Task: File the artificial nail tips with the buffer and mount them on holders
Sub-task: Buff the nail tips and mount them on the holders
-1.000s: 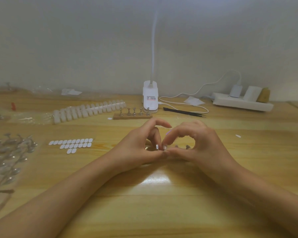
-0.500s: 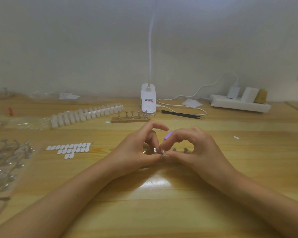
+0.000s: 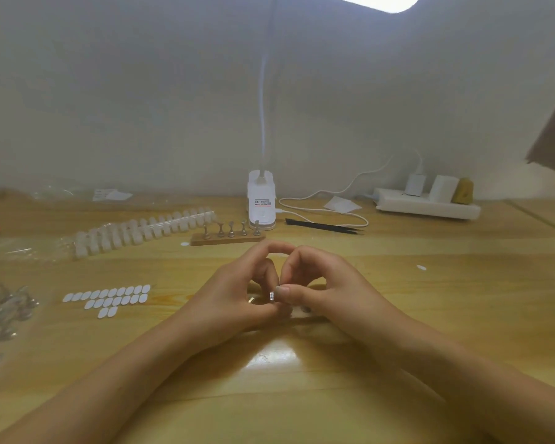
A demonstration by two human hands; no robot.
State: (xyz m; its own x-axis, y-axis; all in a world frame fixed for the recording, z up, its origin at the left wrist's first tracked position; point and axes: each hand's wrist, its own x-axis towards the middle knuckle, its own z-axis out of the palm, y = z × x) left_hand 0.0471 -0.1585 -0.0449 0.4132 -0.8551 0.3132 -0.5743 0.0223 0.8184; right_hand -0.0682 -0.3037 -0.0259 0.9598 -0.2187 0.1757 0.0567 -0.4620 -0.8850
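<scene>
My left hand (image 3: 234,296) and my right hand (image 3: 330,290) meet at the middle of the wooden table, fingers curled toward each other. Between their fingertips sits a small metal nail holder (image 3: 271,296), pinched from both sides. Whether a nail tip is on it is hidden by the fingers. Behind the hands a wooden base (image 3: 226,240) carries several upright metal holders. A strip of clear nail tips (image 3: 141,230) lies to the left of it. White adhesive tabs (image 3: 109,299) lie in rows left of my left hand. No buffer is clearly visible.
A white lamp base (image 3: 261,200) stands at the back centre with its cable looping right. Black tweezers (image 3: 324,226) lie beside it. A white power strip (image 3: 426,206) sits at the back right. Loose metal holders in plastic (image 3: 4,315) crowd the left edge.
Both hands stay together at the same place on the table. The purple item that showed between the fingers half a second ago is no longer in sight. The camera has tilted up slightly.
</scene>
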